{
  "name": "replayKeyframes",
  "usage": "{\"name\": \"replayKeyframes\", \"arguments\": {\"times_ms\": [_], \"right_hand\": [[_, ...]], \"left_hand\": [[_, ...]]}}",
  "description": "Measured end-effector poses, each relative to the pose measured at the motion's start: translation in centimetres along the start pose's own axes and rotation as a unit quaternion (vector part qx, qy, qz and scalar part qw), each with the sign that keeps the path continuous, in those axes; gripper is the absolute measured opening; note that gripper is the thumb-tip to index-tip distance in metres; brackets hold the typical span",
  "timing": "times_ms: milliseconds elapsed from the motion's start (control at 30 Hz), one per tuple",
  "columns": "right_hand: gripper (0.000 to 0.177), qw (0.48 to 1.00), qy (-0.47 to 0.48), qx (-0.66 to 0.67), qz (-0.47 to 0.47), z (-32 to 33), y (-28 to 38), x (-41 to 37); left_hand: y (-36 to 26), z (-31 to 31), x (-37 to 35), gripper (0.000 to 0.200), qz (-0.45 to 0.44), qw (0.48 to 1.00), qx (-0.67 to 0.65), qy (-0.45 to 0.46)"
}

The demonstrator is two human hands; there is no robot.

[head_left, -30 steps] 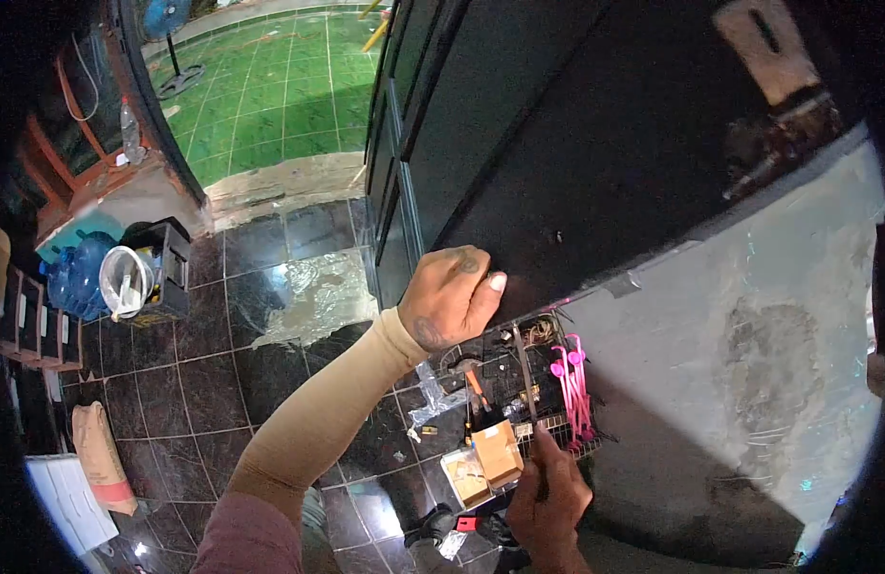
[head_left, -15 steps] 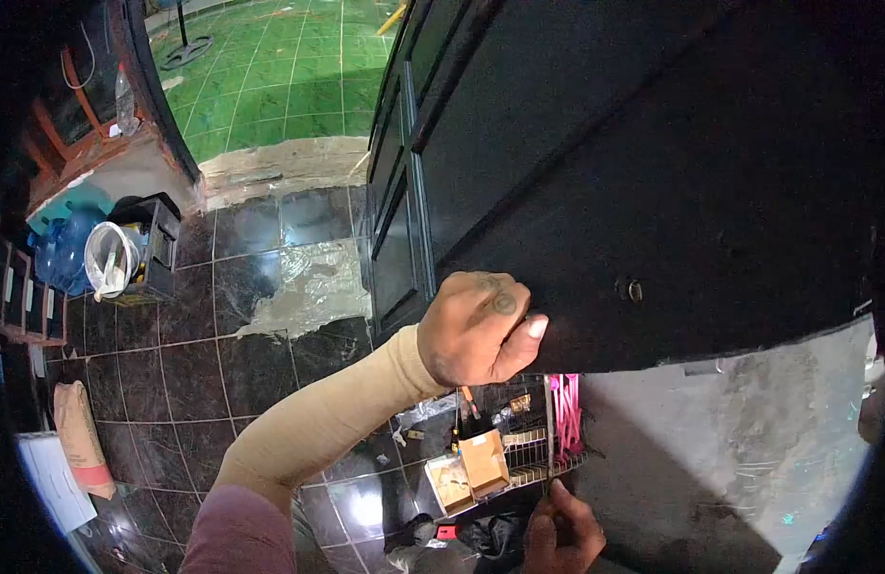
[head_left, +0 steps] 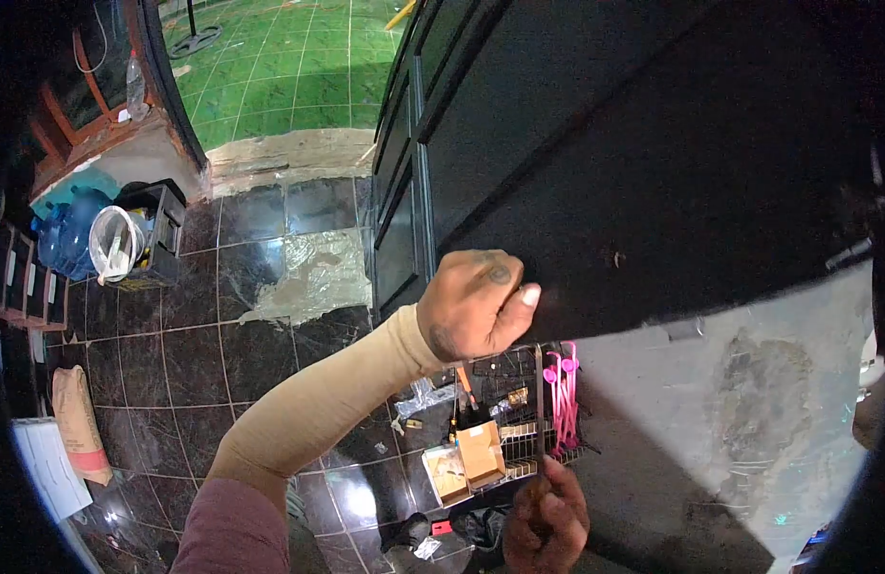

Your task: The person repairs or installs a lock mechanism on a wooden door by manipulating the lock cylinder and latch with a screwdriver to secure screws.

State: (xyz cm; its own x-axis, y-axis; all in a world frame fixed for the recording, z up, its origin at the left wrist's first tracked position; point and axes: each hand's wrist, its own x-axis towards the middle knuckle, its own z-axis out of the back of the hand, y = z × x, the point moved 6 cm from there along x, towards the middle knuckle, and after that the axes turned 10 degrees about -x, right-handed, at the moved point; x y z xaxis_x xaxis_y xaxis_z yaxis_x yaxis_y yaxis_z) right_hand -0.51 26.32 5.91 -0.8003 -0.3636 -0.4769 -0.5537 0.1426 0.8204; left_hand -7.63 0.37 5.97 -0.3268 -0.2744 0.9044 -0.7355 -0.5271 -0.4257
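Note:
My left hand (head_left: pixel 476 304), in a beige sleeve, is a closed fist against the black door (head_left: pixel 672 172), near its lower edge in view. Its fingers curl out of sight, so what they hold, if anything, is hidden. Lower down, my right hand (head_left: pixel 547 521) is closed, thumb and fingers together around the lower end of a thin, dark strip (head_left: pixel 540 407). That strip stands nearly upright in the view, its upper end close to the door's edge. Just beyond it are pink plastic-looking pieces (head_left: pixel 564 397) and an open cardboard box (head_left: pixel 480 454).
A wire rack (head_left: pixel 522 445) stands beside the box. At left are a dark crate (head_left: pixel 165 230), a white bucket (head_left: pixel 115 244), blue water jugs (head_left: pixel 79 230) and a paper sack (head_left: pixel 79 426). A rough patch (head_left: pixel 323 277) interrupts the black floor tiles; green tiles (head_left: pixel 289 77) lie past the threshold.
Both hands appear slightly higher or further left, the right one showing more of its fingers. The strip has shifted left with the right hand. The camera view has tilted slightly.

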Motion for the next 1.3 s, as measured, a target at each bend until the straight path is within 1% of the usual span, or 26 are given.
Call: {"name": "replayKeyframes", "arguments": {"times_ms": [67,100,133,200,233,333,367,433,467,500,533,567,600,633,667,733,767,867,933,1000,1033,1133,1167,1267,1300], "right_hand": [[0.04,0.991,0.017,0.129,-0.043,-0.3,-0.6,0.4],[0.044,0.988,0.037,0.14,-0.051,0.3,-0.9,0.3],[0.048,0.985,0.057,0.15,-0.059,0.9,-1.2,0.3],[0.057,0.983,0.078,0.152,-0.062,1.6,-0.7,1.6],[0.058,0.983,0.11,0.133,-0.057,1.9,0.1,1.8],[0.057,0.992,0.099,0.07,-0.023,2.9,1.1,2.3],[0.055,0.99,0.127,0.055,0.005,2.5,2.3,2.1],[0.052,0.991,0.13,-0.006,0.03,3.0,3.5,2.3],[0.051,0.99,0.132,-0.035,0.039,3.3,3.8,2.5],[0.042,0.988,0.119,-0.082,0.056,3.9,3.8,2.9],[0.04,0.972,0.093,-0.193,0.101,4.2,4.2,2.8],[0.039,0.94,0.064,-0.303,0.145,4.4,4.7,2.6],[0.037,0.892,0.033,-0.409,0.187,4.4,5.3,2.4],[0.038,0.849,0.015,-0.474,0.23,4.2,5.9,2.1],[0.04,0.799,-0.001,-0.537,0.271,3.7,6.4,1.9],[0.043,0.677,-0.031,-0.648,0.346,2.5,7.3,1.2],[0.044,0.693,-0.026,-0.635,0.34,2.3,7.5,1.1],[0.043,0.688,-0.006,-0.621,0.375,2.7,7.9,1.2],[0.045,0.689,-0.017,-0.631,0.356,2.5,8.3,0.9],[0.045,0.695,-0.023,-0.636,0.335,2.3,8.8,0.6],[0.045,0.685,-0.018,-0.633,0.36,2.2,8.9,0.6],[0.046,0.699,-0.016,-0.626,0.345,2.5,8.6,0.9],[0.045,0.718,-0.022,-0.616,0.323,2.4,8.5,0.8],[0.043,0.724,-0.007,-0.601,0.339,2.0,8.4,0.8],[0.042,0.712,-0.01,-0.598,0.367,1.9,8.7,0.5]], "left_hand": [[0.1,-0.4,-0.1,0.022,-0.01,1.0,0.004,-0.008],[0.1,-0.6,0.0,0.015,-0.012,1.0,0.014,0.018],[-0.2,-0.8,0.1,0.01,0.005,0.999,0.033,0.009],[-0.3,-1.4,0.0,0.017,0.031,0.999,0.038,-0.001],[-0.3,-1.6,0.0,0.015,0.032,0.998,0.05,0.01],[-0.5,-2.5,0.0,0.015,0.042,0.995,0.077,0.047],[-0.6,-2.7,0.0,0.016,0.05,0.993,0.088,0.058],[-0.8,-3.2,0.1,0.017,0.056,0.99,0.102,0.083],[-1.2,-3.4,0.4,0.017,0.027,0.99,0.113,0.077],[-1.5,-3.6,0.7,0.016,-0.001,0.99,0.123,0.071],[-1.8,-3.8,0.7,0.016,-0.028,0.989,0.132,0.065],[-1.6,-3.9,0.5,0.017,-0.004,0.989,0.13,0.072],[-1.2,-4.0,0.3,0.018,0.019,0.989,0.127,0.078],[-0.9,-4.1,0.2,0.02,0.042,0.988,0.123,0.083],[-0.8,-4.3,0.0,0.019,0.047,0.987,0.128,0.088],[-0.4,-4.5,0.0,0.017,0.055,0.984,0.14,0.097],[-0.3,-4.5,0.2,0.017,0.049,0.984,0.141,0.099],[-0.7,-4.4,1.0,0.017,0.027,0.984,0.137,0.111],[-1.0,-4.2,1.2,0.018,0.008,0.983,0.13,0.127],[-1.2,-4.0,1.0,0.018,-0.051,0.984,0.144,0.087],[-1.5,-4.0,0.9,0.018,-0.08,0.983,0.15,0.066],[-0.3,-3.7,0.0,0.019,0.072,0.984,0.124,0.11],[-0.4,-3.5,-0.1,0.018,0.066,0.988,0.1,0.096],[0.0,-3.4,0.0,0.018,0.044,0.992,0.075,0.094],[-0.5,-3.3,-0.1,0.017,0.056,0.988,0.112,0.091]]}}
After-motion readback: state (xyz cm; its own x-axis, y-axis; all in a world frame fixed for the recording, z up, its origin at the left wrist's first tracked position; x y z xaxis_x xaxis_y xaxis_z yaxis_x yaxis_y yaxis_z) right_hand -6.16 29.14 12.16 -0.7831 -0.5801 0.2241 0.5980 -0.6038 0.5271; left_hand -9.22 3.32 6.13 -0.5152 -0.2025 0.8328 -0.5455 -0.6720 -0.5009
